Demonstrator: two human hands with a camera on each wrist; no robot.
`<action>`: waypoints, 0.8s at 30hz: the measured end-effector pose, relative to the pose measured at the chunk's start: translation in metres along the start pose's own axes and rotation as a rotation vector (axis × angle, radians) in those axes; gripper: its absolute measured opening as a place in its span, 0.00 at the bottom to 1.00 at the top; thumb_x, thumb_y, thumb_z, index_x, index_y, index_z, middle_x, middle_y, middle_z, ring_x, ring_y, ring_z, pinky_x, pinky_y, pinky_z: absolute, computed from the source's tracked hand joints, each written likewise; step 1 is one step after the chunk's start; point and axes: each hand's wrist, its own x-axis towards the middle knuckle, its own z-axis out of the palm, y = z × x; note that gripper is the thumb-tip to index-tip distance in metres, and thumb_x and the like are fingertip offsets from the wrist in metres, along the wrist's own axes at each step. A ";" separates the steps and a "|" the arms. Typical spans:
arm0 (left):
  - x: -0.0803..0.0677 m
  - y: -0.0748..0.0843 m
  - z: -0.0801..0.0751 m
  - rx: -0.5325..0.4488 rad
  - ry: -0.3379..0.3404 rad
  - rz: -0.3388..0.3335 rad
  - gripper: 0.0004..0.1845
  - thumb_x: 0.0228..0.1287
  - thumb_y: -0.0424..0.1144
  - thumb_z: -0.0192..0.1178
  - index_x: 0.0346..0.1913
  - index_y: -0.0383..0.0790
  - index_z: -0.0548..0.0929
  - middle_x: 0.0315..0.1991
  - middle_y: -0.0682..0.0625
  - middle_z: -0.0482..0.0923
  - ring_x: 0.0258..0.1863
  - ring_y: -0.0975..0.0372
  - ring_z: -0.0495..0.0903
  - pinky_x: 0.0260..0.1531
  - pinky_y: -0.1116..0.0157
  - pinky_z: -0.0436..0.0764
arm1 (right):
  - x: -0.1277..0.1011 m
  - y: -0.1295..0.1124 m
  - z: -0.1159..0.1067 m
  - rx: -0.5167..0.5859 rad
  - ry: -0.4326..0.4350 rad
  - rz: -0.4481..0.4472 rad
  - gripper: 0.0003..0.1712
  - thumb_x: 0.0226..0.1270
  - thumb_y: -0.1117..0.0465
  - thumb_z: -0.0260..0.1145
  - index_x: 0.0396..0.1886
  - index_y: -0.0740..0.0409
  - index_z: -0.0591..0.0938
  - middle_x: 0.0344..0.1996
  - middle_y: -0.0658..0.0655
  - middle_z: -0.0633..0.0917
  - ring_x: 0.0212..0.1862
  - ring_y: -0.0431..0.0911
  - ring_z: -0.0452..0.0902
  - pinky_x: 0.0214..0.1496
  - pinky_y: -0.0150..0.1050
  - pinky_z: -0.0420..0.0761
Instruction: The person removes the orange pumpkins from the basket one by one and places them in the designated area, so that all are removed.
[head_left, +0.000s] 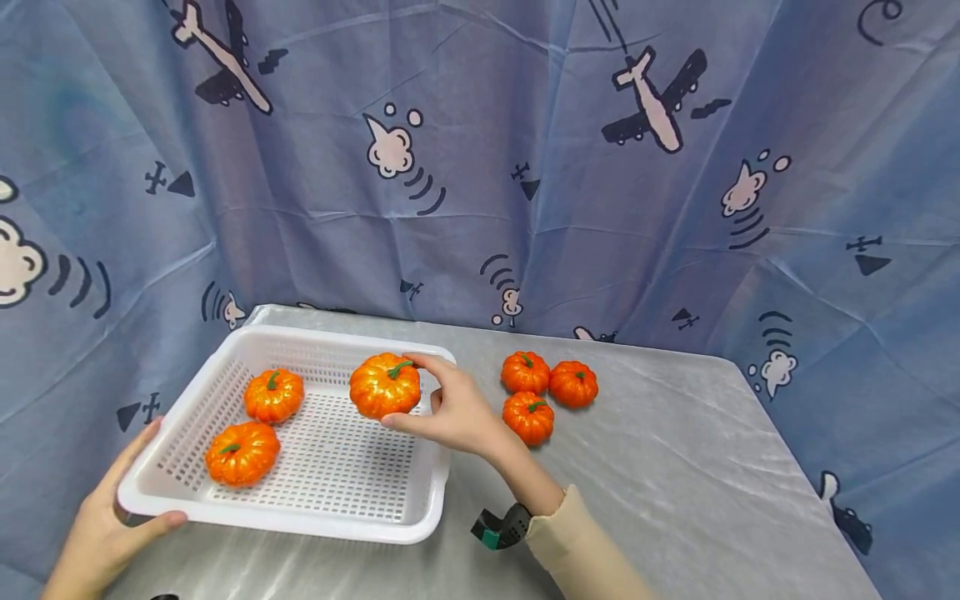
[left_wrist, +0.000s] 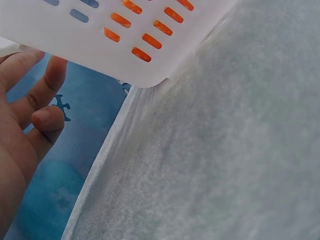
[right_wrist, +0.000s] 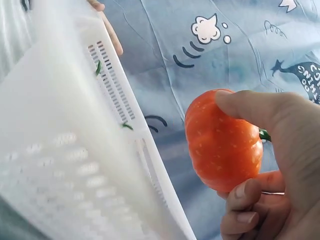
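A small orange toy pumpkin [head_left: 384, 386] with a green stem is pinched between the thumb and fingers of my right hand [head_left: 459, 410], above the right part of a white plastic basket [head_left: 300, 525]. The right wrist view shows this pumpkin [right_wrist: 222, 142] apart from the basket's wall. Two more pumpkins, one farther back [head_left: 273, 396] and one nearer [head_left: 242, 454], lie in the left part of the basket. My left hand [head_left: 105, 525] grips the basket's front left corner, thumb at the front rim and fingers along the left side.
Three pumpkins stand close together on the grey-covered table [head_left: 675, 467], right of the basket: one at the back left [head_left: 525, 372], one at the right [head_left: 573, 384], one in front [head_left: 528, 418]. A blue curtain [head_left: 465, 167] with airplane prints hangs behind the table.
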 end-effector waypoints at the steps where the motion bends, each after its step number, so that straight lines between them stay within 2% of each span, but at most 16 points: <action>1: 0.000 0.000 0.000 0.000 0.000 -0.002 0.67 0.38 0.12 0.75 0.86 0.40 0.56 0.77 0.69 0.61 0.59 0.80 0.71 0.53 0.87 0.67 | -0.004 0.002 -0.003 0.001 0.010 0.019 0.47 0.55 0.48 0.84 0.74 0.50 0.77 0.47 0.52 0.85 0.16 0.37 0.61 0.20 0.31 0.65; 3: 0.000 0.000 0.000 0.000 0.000 -0.005 0.67 0.39 0.12 0.75 0.86 0.41 0.56 0.77 0.69 0.61 0.59 0.81 0.71 0.53 0.87 0.67 | -0.011 0.007 -0.008 -0.001 0.037 0.050 0.46 0.56 0.46 0.84 0.74 0.50 0.77 0.35 0.53 0.82 0.15 0.37 0.61 0.20 0.31 0.65; 5: 0.000 0.000 0.000 0.000 0.001 -0.005 0.67 0.39 0.12 0.75 0.86 0.41 0.56 0.78 0.69 0.61 0.60 0.81 0.70 0.53 0.86 0.67 | -0.018 0.013 -0.013 -0.007 0.071 0.073 0.46 0.56 0.45 0.84 0.74 0.49 0.77 0.28 0.54 0.76 0.15 0.38 0.60 0.19 0.31 0.64; 9: 0.001 0.000 0.001 -0.002 0.000 -0.004 0.67 0.39 0.12 0.75 0.86 0.41 0.56 0.79 0.68 0.60 0.60 0.81 0.70 0.53 0.86 0.67 | -0.034 0.024 -0.024 -0.013 0.160 0.091 0.47 0.56 0.46 0.84 0.74 0.51 0.77 0.33 0.52 0.79 0.14 0.38 0.60 0.18 0.32 0.63; 12: 0.001 0.001 0.001 -0.002 -0.006 -0.009 0.67 0.39 0.12 0.75 0.86 0.41 0.56 0.79 0.68 0.60 0.60 0.81 0.70 0.53 0.86 0.67 | -0.047 0.033 -0.034 -0.021 0.215 0.106 0.48 0.55 0.48 0.85 0.74 0.53 0.77 0.25 0.48 0.78 0.14 0.37 0.59 0.17 0.31 0.62; 15: 0.000 0.001 0.001 0.002 -0.006 -0.018 0.67 0.40 0.12 0.75 0.86 0.42 0.55 0.79 0.68 0.59 0.61 0.82 0.69 0.53 0.86 0.66 | -0.060 0.044 -0.044 -0.023 0.258 0.122 0.48 0.54 0.51 0.86 0.74 0.54 0.77 0.12 0.47 0.65 0.14 0.37 0.58 0.18 0.31 0.62; 18: -0.001 0.001 0.001 0.009 -0.003 -0.032 0.67 0.41 0.12 0.75 0.86 0.44 0.55 0.80 0.68 0.58 0.61 0.82 0.67 0.52 0.86 0.65 | -0.070 0.054 -0.053 -0.026 0.294 0.124 0.47 0.54 0.52 0.86 0.73 0.55 0.76 0.13 0.47 0.65 0.14 0.36 0.58 0.18 0.31 0.63; 20: -0.001 0.001 0.001 0.017 -0.001 -0.046 0.66 0.43 0.13 0.75 0.86 0.45 0.55 0.81 0.68 0.57 0.60 0.83 0.66 0.52 0.87 0.65 | -0.077 0.060 -0.060 -0.026 0.316 0.127 0.47 0.54 0.53 0.87 0.73 0.54 0.77 0.19 0.51 0.71 0.14 0.36 0.57 0.18 0.31 0.63; 23: -0.001 0.000 0.001 0.026 -0.004 -0.063 0.66 0.45 0.14 0.75 0.87 0.46 0.54 0.81 0.69 0.57 0.60 0.83 0.66 0.51 0.87 0.65 | -0.086 0.068 -0.068 -0.034 0.341 0.150 0.46 0.55 0.53 0.86 0.72 0.54 0.77 0.35 0.58 0.81 0.15 0.36 0.59 0.19 0.31 0.64; 24: -0.001 0.000 0.002 0.025 -0.003 -0.061 0.66 0.45 0.14 0.75 0.87 0.46 0.54 0.80 0.69 0.57 0.60 0.83 0.66 0.51 0.87 0.65 | -0.089 0.070 -0.071 -0.037 0.346 0.164 0.46 0.55 0.53 0.86 0.73 0.55 0.77 0.35 0.58 0.81 0.15 0.36 0.59 0.19 0.31 0.63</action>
